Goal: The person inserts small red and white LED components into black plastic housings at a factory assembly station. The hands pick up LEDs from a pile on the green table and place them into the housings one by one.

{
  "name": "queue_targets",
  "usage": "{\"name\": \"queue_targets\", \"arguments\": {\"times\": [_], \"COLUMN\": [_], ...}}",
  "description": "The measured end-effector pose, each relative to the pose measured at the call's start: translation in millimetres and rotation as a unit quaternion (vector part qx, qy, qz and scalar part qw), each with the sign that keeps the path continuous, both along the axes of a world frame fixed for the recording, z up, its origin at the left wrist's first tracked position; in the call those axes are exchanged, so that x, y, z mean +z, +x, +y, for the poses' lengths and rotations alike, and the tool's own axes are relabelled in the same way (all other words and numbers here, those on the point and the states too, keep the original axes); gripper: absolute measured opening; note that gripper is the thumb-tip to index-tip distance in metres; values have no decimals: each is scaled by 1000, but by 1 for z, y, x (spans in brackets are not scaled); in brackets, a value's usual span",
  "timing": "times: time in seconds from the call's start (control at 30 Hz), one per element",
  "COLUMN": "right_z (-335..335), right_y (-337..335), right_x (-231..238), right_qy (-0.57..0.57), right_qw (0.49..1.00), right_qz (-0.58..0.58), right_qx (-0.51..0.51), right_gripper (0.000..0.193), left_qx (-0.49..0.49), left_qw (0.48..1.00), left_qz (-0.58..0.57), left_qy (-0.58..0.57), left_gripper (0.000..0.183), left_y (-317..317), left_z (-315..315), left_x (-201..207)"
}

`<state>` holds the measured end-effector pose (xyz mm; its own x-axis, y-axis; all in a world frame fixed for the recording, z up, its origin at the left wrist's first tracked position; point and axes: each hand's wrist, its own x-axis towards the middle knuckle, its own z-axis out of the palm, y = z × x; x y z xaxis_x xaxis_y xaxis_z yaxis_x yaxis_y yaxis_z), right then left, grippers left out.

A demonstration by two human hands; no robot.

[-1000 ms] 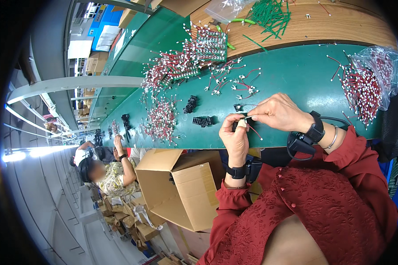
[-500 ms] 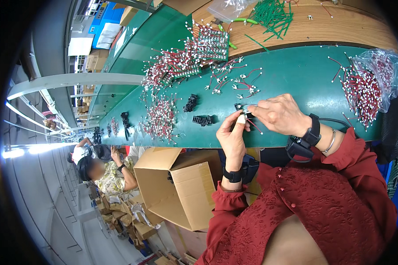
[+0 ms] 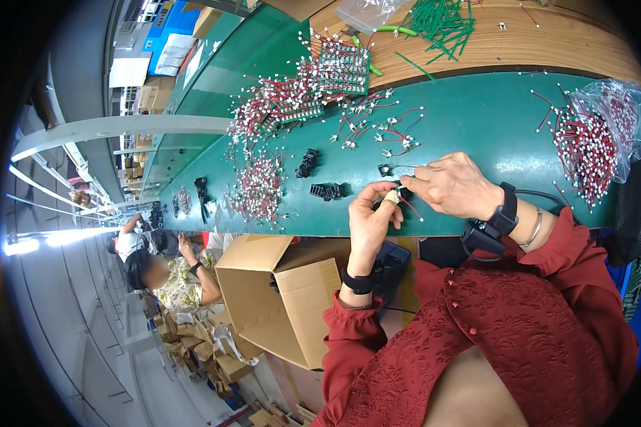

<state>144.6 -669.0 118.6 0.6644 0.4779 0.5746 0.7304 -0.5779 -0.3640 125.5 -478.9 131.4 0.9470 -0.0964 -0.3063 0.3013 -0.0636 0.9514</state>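
My left hand [image 3: 369, 220] is closed, thumb and fingers pinching a small part with a red wire [image 3: 412, 208] that ends in a white connector. Pale covering shows on its thumb tip. Against it, my right hand [image 3: 452, 186] is closed in a pinch beside a small black piece [image 3: 406, 193]; what its fingertips grip is mostly hidden. Just beyond the fingertips a small black part [image 3: 385, 170] lies on the green work surface [image 3: 477, 107], with a thin grey line near it. To the left sit two clusters of black plastic parts, a nearer one [image 3: 327, 191] and a farther one [image 3: 307, 163].
Piles of red wires with white connectors [image 3: 258, 188] lie left, with loose ones [image 3: 377, 121] ahead. A plastic bag [image 3: 623, 121] spills more at right. Green sticks [image 3: 441, 28] lie on a wooden board. An open carton [image 3: 310, 306] stands left below the bench; another person [image 3: 185, 285] sits beyond.
My left forearm has shifted slightly left, and its fingers have turned against the right fingertips. The small black part beyond them now shows more apart from my hands.
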Motion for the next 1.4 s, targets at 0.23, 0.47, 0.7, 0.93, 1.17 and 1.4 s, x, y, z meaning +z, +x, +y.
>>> {"name": "queue_targets", "arguments": {"times": [0.23, 0.47, 0.7, 0.93, 1.17, 1.4], "right_z": [3, 4, 10, 9, 6, 3], "right_y": [-5, -8, -9, -11, -6, -1], "right_x": [0, 1, -3, 0, 6, 3], "right_qy": [32, 143, 177, 77, 98, 102], "right_qw": [999, 967, 938, 995, 993, 992], "right_qz": [41, 212, 298, 40, 50, 68], "right_qx": [-9, -14, -15, -41, -32, 13], "right_gripper": [15, 16, 18, 18, 22, 18], "left_qx": [25, 40, 12, 160, 149, 101], "left_qw": [999, 998, 986, 983, 973, 975], "left_qz": [-7, -54, -134, -93, -13, 21], "left_qy": [-45, -9, 97, -11, -177, -198], "left_gripper": [13, 10, 9, 5, 20, 19], "left_y": [-2, -2, 1, 5, -2, -4], "left_z": [-1, -4, -3, 0, 12, 6], "left_x": [-2, -5, -5, -3, -1, -4]}}
